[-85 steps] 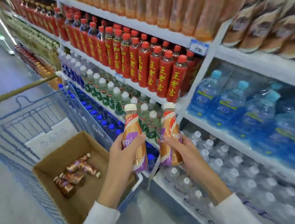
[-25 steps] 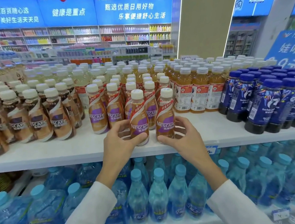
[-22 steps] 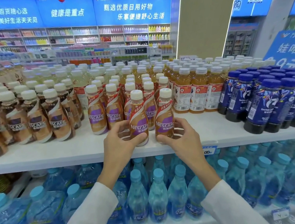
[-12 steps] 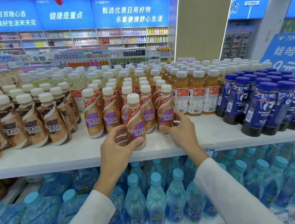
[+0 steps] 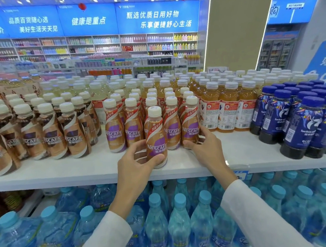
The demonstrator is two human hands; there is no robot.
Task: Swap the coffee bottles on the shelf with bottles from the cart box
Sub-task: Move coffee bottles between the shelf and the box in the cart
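Observation:
Purple-labelled Nescafe coffee bottles stand in rows on the white shelf (image 5: 239, 156). My left hand (image 5: 136, 164) grips one upright bottle (image 5: 155, 135) near the shelf's front edge, ahead of the rows. My right hand (image 5: 206, 145) holds another bottle (image 5: 190, 125) that stands at the right end of the front row, thumb at its base and fingers round its right side. The cart and its box are out of view.
Brown-labelled Nescafe bottles (image 5: 52, 136) fill the shelf's left side. Orange tea bottles (image 5: 227, 106) and dark blue bottles (image 5: 295, 124) stand to the right. Blue-capped water bottles (image 5: 177, 219) crowd the shelf below. Store aisles lie behind.
My right hand has pushed its bottle back into the front row. My left hand still holds its bottle at the shelf front. Earlier both bottles were carried up from by the cart.

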